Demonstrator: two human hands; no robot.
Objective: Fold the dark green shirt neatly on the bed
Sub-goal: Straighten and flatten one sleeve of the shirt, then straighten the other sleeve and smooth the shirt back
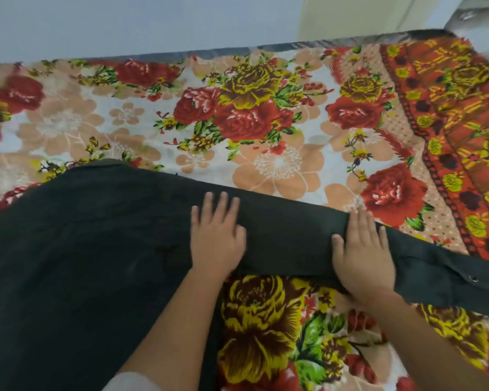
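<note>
The dark green shirt [91, 249] lies spread flat on the bed, its body filling the lower left. One long sleeve stretches out to the right and ends in a cuff [460, 280] with a metal snap. My left hand [216, 235] rests palm down on the sleeve near the shoulder, fingers apart. My right hand [362, 255] presses flat on the sleeve further along, fingers spread. Neither hand grips the cloth.
The bed is covered by a flowered sheet [266, 131] in red, yellow and peach, with an orange patterned border [458, 114] at the right. A pale wall [124, 21] runs behind the bed's far edge.
</note>
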